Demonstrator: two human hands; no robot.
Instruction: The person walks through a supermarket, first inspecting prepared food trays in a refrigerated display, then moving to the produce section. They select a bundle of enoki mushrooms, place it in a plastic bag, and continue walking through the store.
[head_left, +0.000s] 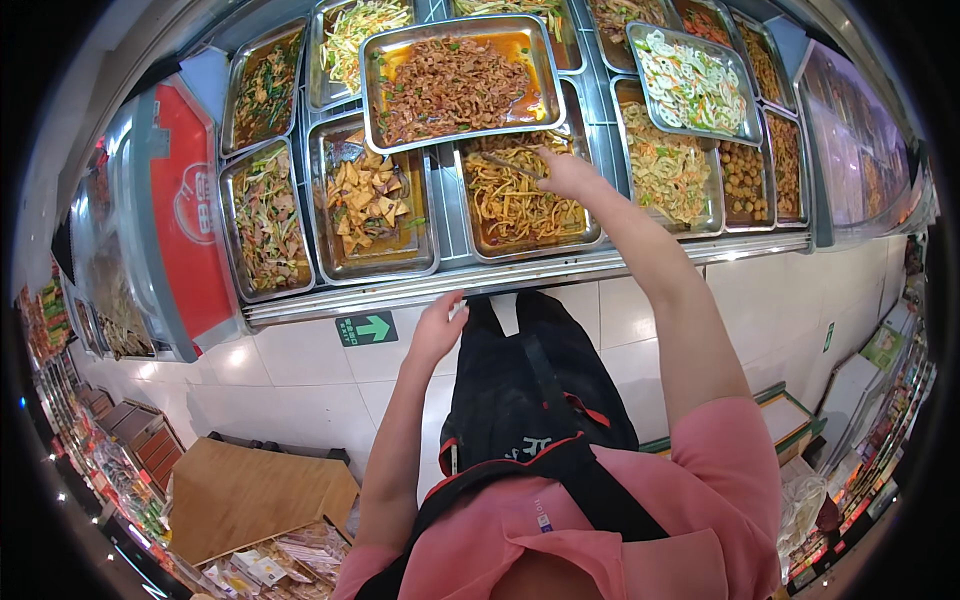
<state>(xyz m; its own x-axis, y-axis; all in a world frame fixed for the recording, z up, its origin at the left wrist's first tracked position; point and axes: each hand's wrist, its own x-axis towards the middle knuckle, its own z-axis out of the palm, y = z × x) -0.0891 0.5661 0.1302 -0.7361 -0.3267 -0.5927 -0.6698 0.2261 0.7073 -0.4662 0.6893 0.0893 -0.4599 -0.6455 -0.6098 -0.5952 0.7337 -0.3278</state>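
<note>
My right hand (570, 176) reaches over the display case and grips a narrow metal serving utensil (511, 166); whether it is tongs cannot be told. Beneath it lies a steel tray of brown strip-shaped food (525, 214). A steel tray of sliced meat in oily sauce (457, 90) rests across its far end, hiding part of it. My left hand (441, 324) hangs just before the case's front rail (517, 274), fingers loosely apart and holding nothing. Left of the strip-food tray, another tray holds fried tofu-like pieces (367, 199).
A raised tray of sliced lotus root (694, 86) overlaps a tray of pale shredded food (667, 169). Small round food (744, 182) fills a tray farther right. A red-and-grey case end (191, 217) stands left. Behind me are a wooden-topped stand (255, 491) and packaged goods (277, 562).
</note>
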